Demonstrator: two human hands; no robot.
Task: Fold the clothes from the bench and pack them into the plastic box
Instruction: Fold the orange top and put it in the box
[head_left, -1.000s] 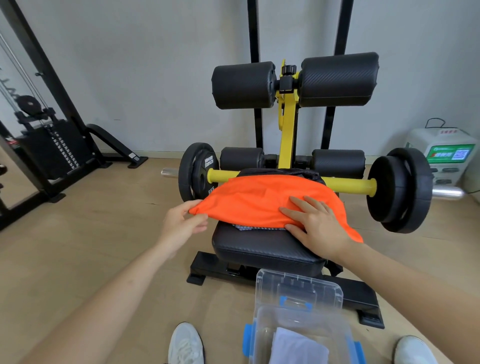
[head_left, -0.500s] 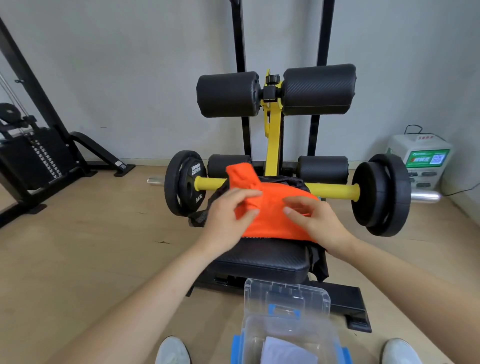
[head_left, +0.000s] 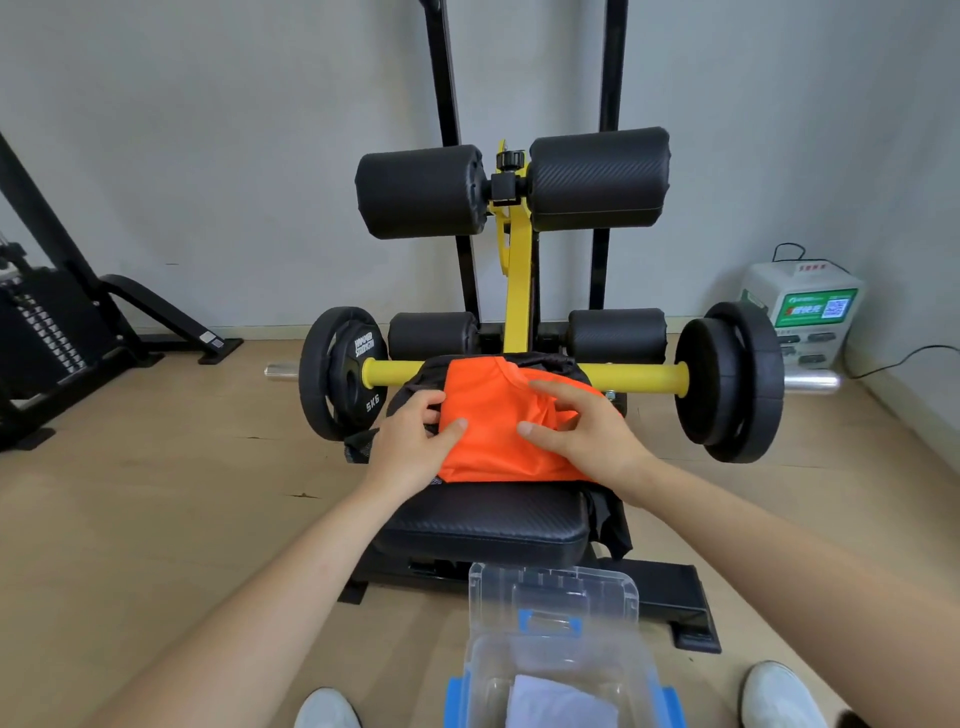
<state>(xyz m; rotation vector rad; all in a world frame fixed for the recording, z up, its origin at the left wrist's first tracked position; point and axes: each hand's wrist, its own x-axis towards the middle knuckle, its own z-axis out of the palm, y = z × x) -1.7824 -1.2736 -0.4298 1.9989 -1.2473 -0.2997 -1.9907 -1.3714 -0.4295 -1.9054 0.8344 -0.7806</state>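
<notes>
Pale wood flooring is running under a gym bench (head_left: 483, 525), whose padded seat we are using as our folding table. On it the orange shirt (head_left: 488, 431) is lying over a heap of dark clothes (head_left: 410, 387). Our left hand (head_left: 410, 447) is pinching the shirt's left edge, thumb on top, probably to turn it inward, while our right hand (head_left: 582, 436) is pressing down with spread fingers to pin the cloth. At our feet the plastic box (head_left: 550, 577) is standing open, a white cloth (head_left: 561, 699) lying inside, so packing means a short drop.
</notes>
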